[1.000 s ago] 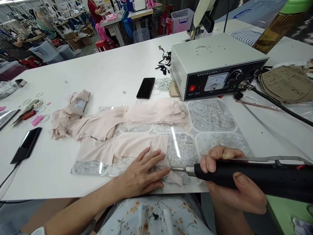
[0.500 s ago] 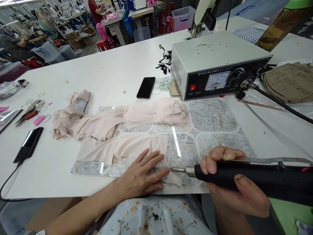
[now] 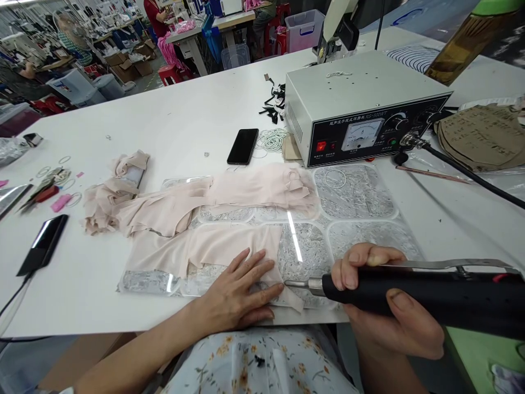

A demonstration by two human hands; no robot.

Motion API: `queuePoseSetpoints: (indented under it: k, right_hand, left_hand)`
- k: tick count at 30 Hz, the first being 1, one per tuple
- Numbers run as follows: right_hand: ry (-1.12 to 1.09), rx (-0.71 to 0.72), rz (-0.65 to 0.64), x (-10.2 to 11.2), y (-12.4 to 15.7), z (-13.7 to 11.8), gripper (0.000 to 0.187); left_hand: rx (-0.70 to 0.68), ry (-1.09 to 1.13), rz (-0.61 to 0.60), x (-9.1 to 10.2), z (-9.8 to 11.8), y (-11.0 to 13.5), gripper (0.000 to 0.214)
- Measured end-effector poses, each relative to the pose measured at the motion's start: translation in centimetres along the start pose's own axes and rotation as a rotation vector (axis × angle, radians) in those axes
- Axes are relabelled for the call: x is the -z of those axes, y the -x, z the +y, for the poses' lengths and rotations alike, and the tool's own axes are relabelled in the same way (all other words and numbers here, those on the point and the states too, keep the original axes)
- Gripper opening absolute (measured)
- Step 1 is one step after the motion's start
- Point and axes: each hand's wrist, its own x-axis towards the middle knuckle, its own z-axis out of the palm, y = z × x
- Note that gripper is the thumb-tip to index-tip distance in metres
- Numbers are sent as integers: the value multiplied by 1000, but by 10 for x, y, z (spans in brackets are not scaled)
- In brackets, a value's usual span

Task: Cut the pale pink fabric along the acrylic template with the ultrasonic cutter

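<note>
My left hand [image 3: 241,290] lies flat with fingers stretched out, pressing pale pink fabric [image 3: 241,243] against a clear plastic sheet [image 3: 305,246] with rounded panels. My right hand [image 3: 385,301] is wrapped round a black handheld ultrasonic welder [image 3: 447,295]. Its thin metal tip points left and meets the fabric's edge beside my left fingertips. More pink pieces [image 3: 258,189] are layered above on the sheet, and a crumpled bundle [image 3: 112,200] of the same cloth sits to the left.
Behind the sheet stands a welder control box [image 3: 369,109], its cable [image 3: 471,172] running right. A phone [image 3: 243,146], white cord [image 3: 273,139], a power bank [image 3: 43,244] and scissors [image 3: 43,191] lie about. A bottle [image 3: 471,44] stands back right. Other people work in the background.
The view has shifted slightly. Both hands, the welder and the fabric keep nearly the same positions relative to each other.
</note>
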Motion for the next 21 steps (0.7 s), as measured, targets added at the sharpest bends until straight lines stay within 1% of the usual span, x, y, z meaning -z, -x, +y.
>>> queuePoseSetpoints:
  k: [14,18,21]
  right_hand:
    - [38,-27,25,-2,0,-2,19]
    - [37,-27,-3,0,-1,-1,18]
    - [40,-28,-22,1,-1,-2,18]
  left_hand:
    - [14,28,-11,7,1,-6,42]
    - [25,67,-44,8,-1,-7,48]
    - [23,85,-58,9,-4,-8,49]
